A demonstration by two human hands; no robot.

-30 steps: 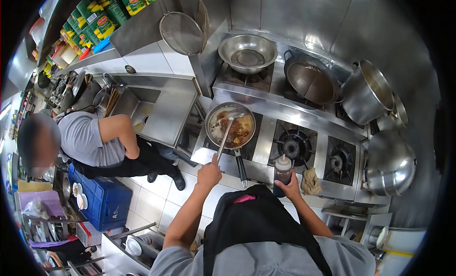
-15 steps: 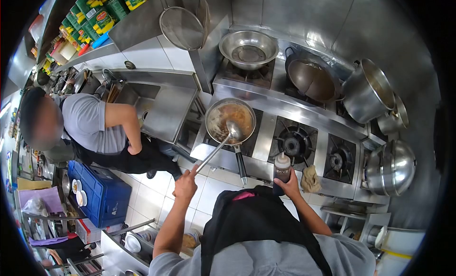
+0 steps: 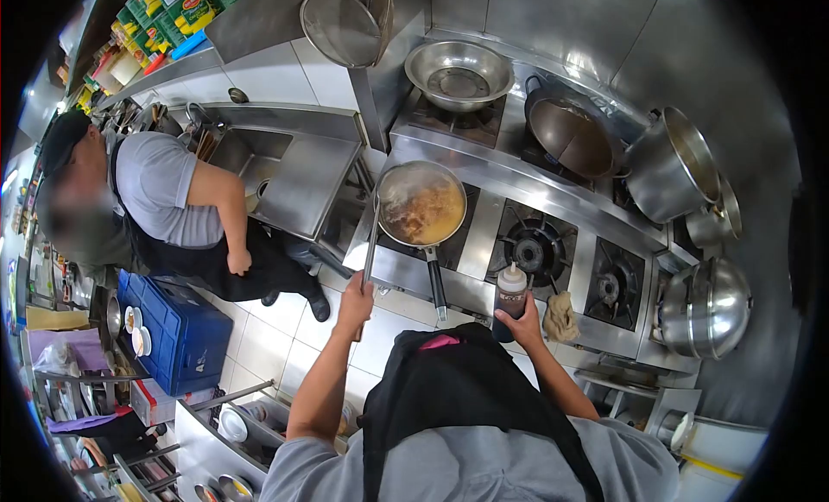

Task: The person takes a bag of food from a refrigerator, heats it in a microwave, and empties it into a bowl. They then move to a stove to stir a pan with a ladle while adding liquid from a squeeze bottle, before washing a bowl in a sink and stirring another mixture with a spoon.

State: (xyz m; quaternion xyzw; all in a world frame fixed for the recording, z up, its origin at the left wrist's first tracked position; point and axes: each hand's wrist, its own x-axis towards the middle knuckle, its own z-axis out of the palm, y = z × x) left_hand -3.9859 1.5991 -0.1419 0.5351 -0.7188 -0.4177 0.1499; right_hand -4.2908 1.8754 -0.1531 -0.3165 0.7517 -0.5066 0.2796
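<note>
My left hand is closed around the handle of a long metal ladle. The ladle reaches up to the left rim of a frying pan on the front left burner; its bowl is hard to make out there. Brown and yellowish liquid food covers the pan's bottom. In my right hand is a squeeze bottle with a pale nozzle cap and dark contents, held upright near the stove's front edge. A crumpled beige cloth lies just right of that hand.
Bare front burners sit right of the pan. Behind stand a metal bowl, a dark wok and a tall pot. A co-worker stands at left by the sink, near a blue crate.
The ladle has come out of the pan's middle to its left rim, now steeper. My left hand has risen slightly right. The pan's food looks yellower, and the co-worker's arm has lowered.
</note>
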